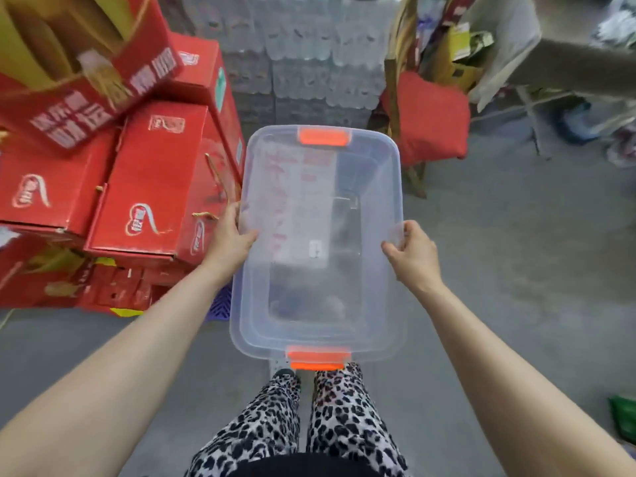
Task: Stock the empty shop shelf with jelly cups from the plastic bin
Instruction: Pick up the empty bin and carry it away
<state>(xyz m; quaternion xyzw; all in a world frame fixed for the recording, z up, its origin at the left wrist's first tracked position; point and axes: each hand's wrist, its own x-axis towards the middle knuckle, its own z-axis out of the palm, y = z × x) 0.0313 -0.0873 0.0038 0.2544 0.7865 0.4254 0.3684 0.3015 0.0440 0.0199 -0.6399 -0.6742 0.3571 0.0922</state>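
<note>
A clear plastic bin [320,187] with orange latches at its far and near ends is held in front of me over the floor. My left hand [230,237] grips its left rim, thumb over the edge. On the opposite side, my right hand [414,253] grips the right rim. The bin looks see-through down to the floor, and I see no jelly cups in it. No shop shelf is in view.
Red cartons [144,187] are stacked on the left, close to the bin. Wrapped packs of bottles [309,63] form a wall ahead. A red-covered wooden chair [430,122] stands at the right, with clutter behind it. Grey concrete floor [516,253] lies on the right.
</note>
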